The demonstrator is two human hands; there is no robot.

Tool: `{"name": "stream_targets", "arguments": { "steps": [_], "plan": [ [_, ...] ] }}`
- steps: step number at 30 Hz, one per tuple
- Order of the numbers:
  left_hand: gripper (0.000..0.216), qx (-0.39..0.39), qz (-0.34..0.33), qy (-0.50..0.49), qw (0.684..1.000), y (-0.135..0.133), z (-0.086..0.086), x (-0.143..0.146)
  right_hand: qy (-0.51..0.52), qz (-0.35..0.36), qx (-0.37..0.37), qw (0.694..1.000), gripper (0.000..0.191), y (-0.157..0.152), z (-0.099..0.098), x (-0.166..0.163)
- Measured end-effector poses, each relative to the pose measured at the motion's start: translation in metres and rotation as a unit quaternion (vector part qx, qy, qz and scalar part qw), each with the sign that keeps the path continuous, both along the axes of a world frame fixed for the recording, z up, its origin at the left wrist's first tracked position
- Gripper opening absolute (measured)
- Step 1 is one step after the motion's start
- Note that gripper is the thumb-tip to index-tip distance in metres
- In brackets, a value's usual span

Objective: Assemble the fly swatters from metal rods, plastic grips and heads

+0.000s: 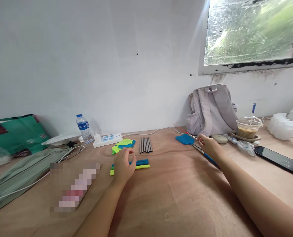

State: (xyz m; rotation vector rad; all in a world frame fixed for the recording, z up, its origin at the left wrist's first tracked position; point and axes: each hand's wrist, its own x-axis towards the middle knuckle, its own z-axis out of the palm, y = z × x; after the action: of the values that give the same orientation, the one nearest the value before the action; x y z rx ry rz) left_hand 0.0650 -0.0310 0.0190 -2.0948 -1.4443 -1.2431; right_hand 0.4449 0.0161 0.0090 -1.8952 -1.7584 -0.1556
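Observation:
My left hand (125,166) hangs palm down over a row of blue and yellow-green handle tubes (142,166), its fingers curved and apart with nothing between them. Just beyond it lie flat yellow-green and blue swatter heads (125,143). Several thin metal tubes (145,145) rest side by side to their right. My right hand (207,147) is over the shaft of a fly swatter with a blue head (185,139) and a blue handle (211,160). Its fingers are bent together at a thin red-tipped stick (191,136); what they grip is partly hidden.
A white power strip (108,140) and a water bottle (84,129) stand at the back left. On the left lie grey-green cloth (20,174) and a green bag (25,135). A backpack (211,110), a drink cup (248,128), a phone (280,161) and white jars (281,125) are right.

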Motion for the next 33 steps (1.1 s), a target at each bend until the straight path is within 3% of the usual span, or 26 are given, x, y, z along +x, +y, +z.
{"name": "stream_targets", "arguments": {
  "steps": [2, 6, 18, 24, 26, 28, 31, 33],
  "plan": [
    [0.004, -0.029, 0.002, -0.002, 1.000, 0.004, -0.002, -0.002, -0.024, -0.057, -0.062, 0.996, 0.016, 0.002, -0.005, 0.010],
    [0.006, -0.088, 0.006, -0.026, 0.996, 0.010, -0.009, -0.006, -0.035, -0.054, -0.118, 0.991, 0.018, 0.009, -0.018, 0.020],
    [0.009, -0.188, -0.007, -0.023, 0.982, 0.015, -0.013, -0.010, -0.048, -0.048, -0.097, 0.993, 0.026, 0.014, -0.024, 0.025],
    [0.011, -0.206, -0.034, -0.005, 0.978, 0.013, -0.013, -0.007, -0.086, -0.035, -0.045, 0.995, 0.027, 0.011, -0.019, -0.001],
    [0.013, -0.211, -0.053, 0.010, 0.976, 0.011, -0.013, -0.004, -0.093, 0.011, -0.009, 0.996, 0.027, 0.008, -0.016, -0.024],
    [0.014, -0.218, -0.069, 0.030, 0.973, 0.009, -0.013, -0.002, -0.099, 0.114, 0.041, 0.988, 0.026, 0.003, -0.017, -0.054],
    [0.015, -0.228, -0.090, 0.060, 0.968, 0.008, -0.013, 0.001, -0.117, 0.253, 0.022, 0.960, 0.025, -0.002, -0.023, -0.105],
    [0.017, -0.234, -0.097, 0.073, 0.965, 0.007, -0.013, 0.002, -0.105, 0.284, 0.000, 0.953, 0.029, -0.001, -0.028, -0.136]
  ]
}}
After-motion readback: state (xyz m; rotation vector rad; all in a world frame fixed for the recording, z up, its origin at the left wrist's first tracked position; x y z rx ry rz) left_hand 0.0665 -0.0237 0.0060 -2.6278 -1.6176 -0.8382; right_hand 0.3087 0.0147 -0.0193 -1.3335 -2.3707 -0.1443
